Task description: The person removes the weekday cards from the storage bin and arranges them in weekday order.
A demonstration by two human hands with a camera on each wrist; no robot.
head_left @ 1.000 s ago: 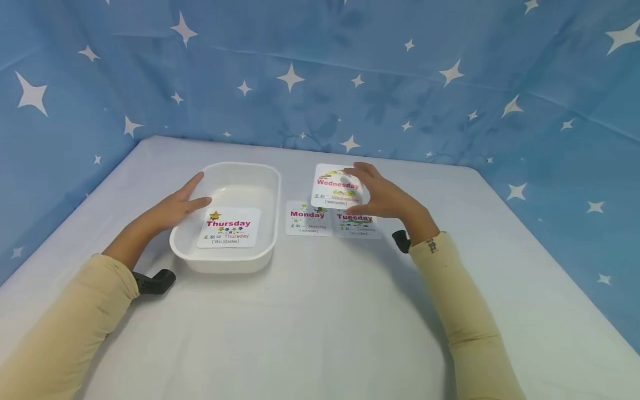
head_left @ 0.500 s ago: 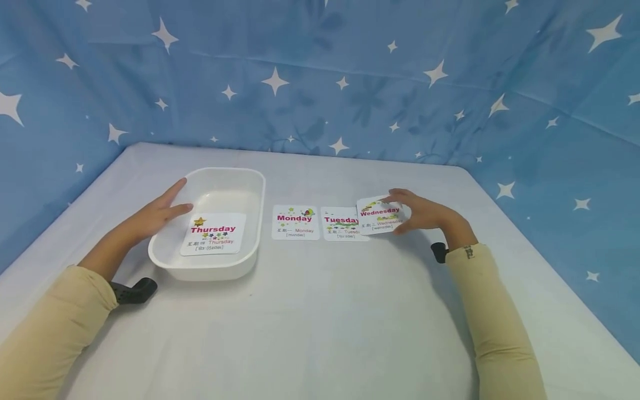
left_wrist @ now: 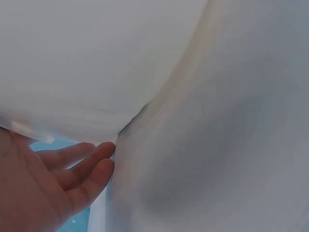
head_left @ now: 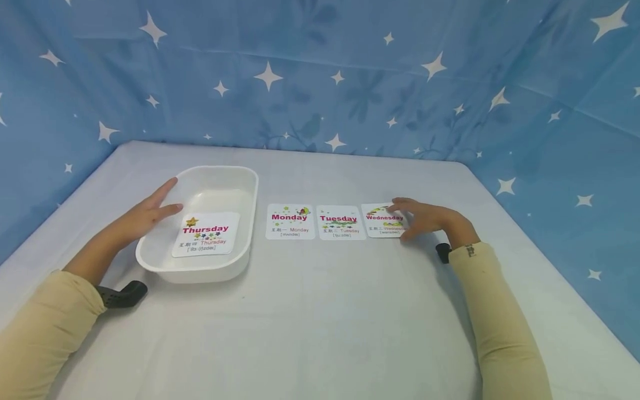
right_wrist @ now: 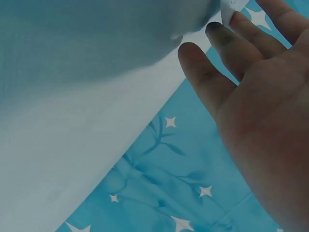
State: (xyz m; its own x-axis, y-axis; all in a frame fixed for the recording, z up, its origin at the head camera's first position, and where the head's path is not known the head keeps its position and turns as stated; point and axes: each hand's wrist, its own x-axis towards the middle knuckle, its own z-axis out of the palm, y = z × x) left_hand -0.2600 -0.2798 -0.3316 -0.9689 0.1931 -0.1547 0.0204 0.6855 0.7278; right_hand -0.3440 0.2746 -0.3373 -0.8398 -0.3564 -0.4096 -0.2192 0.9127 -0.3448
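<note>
My right hand holds the Wednesday card by its right side, thumb at the near edge and fingers at the far edge. In the right wrist view a corner of this card shows at the fingertips. The card is right of the Tuesday card, which lies beside the Monday card. My left hand grips the left rim of a white plastic basin, thumb over the rim; in the left wrist view the other fingers are against its outside. Inside the basin is the Thursday card.
A white cloth covers the table. Behind it and along its sides hangs a blue curtain with white stars. Dark wrist devices show at both cuffs.
My right hand has carried the Wednesday card from above the Monday and Tuesday cards to the right and down, beside Tuesday. My left hand stays on the basin; the head view has shifted slightly.
</note>
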